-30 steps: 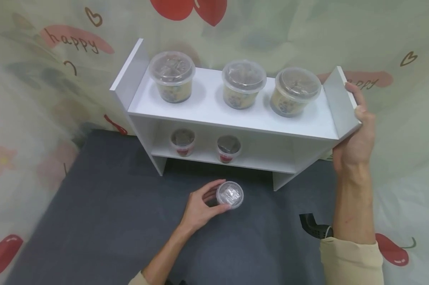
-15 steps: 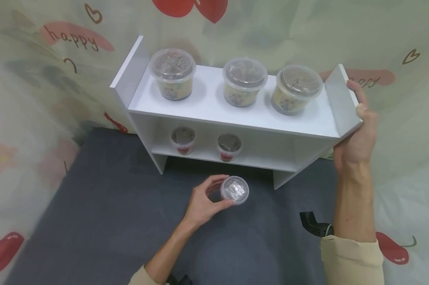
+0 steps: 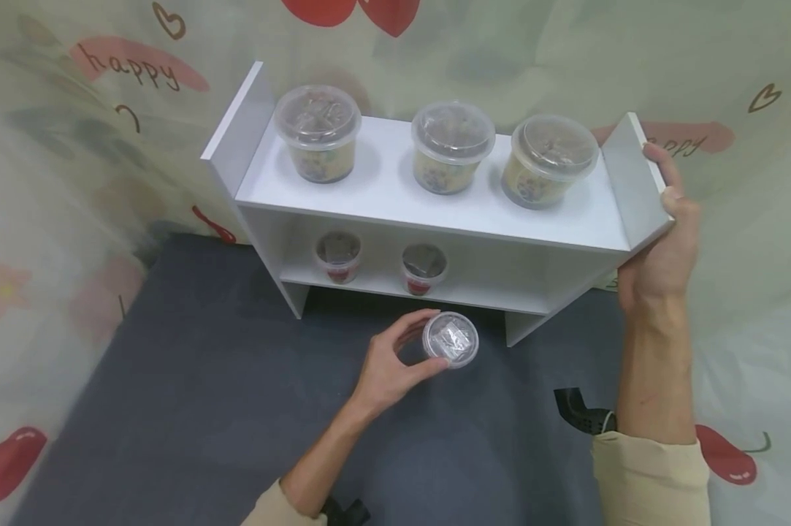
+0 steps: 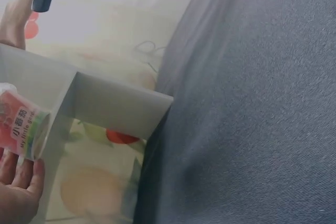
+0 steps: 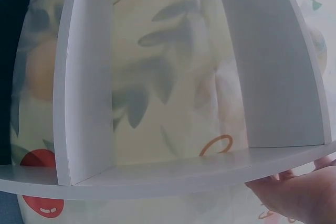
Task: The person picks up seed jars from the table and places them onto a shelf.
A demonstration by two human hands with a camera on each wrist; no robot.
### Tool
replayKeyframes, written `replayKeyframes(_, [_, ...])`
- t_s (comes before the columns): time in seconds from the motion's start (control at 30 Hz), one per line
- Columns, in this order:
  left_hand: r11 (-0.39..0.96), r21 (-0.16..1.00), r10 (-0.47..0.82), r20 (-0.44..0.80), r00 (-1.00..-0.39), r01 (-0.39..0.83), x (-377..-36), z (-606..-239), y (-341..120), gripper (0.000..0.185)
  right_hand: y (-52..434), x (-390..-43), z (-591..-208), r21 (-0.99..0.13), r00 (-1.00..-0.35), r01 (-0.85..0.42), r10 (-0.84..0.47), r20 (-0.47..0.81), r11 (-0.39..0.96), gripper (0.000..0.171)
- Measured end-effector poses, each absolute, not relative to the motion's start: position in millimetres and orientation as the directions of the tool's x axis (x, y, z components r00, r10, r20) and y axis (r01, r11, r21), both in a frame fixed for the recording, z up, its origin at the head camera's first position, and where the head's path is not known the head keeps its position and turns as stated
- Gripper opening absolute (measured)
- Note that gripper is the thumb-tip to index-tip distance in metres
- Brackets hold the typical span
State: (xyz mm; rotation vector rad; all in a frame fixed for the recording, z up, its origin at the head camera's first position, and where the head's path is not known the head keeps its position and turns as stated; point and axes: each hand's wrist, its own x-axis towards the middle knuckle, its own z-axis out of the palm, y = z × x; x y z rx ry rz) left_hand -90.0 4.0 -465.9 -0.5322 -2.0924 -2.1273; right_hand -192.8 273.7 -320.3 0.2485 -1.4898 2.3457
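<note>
In the head view my left hand [image 3: 390, 369] grips a small lidded plastic cup [image 3: 451, 339] between thumb and fingers, held in front of the lower shelf. The left wrist view shows this cup [image 4: 20, 124] tilted, with a red label, Chinese lettering and a rainbow band. My right hand [image 3: 661, 252] holds the right side panel of a white two-tier shelf unit [image 3: 382, 208]. Two similar cups, a left one [image 3: 339, 257] and a middle one [image 3: 424, 269], stand on the lower shelf. The right wrist view shows my right hand [image 5: 302, 198] against the panel's outer side.
Three larger lidded tubs, left [image 3: 319, 135], middle [image 3: 452, 146] and right [image 3: 548, 161], stand on the top shelf. A dark grey cloth surface [image 3: 191, 394] lies under the unit. Behind hangs a patterned curtain [image 3: 513, 58].
My left hand has moved right and up towards the lower shelf, carrying the cup. The right hand keeps its hold on the panel. The view has shifted slightly.
</note>
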Motion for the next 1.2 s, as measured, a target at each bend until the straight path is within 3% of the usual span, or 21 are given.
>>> replayKeyframes(0.3, [-0.086, 0.939, 0.170, 0.342, -0.924, 0.332, -95.2, -459.2, 12.6, 0.060, 273.5, -192.0, -321.6, -0.830, -0.919, -0.393, 0.200, 0.340, -0.396, 0.053])
replayKeyframes(0.6, [-0.141, 0.920, 0.169, 0.385, -0.907, 0.365, -113.3, -479.8, 31.7, 0.064, 273.4, -192.4, -321.4, -0.830, -0.919, -0.391, 0.205, 0.335, -0.397, 0.053])
replayKeyframes(1.2, [-0.095, 0.921, 0.186, 0.388, -0.902, 0.377, -123.5, -452.1, 47.0, 0.059, 271.8, -192.9, -321.0, -0.825, -0.918, -0.396, 0.203, 0.342, -0.403, 0.052])
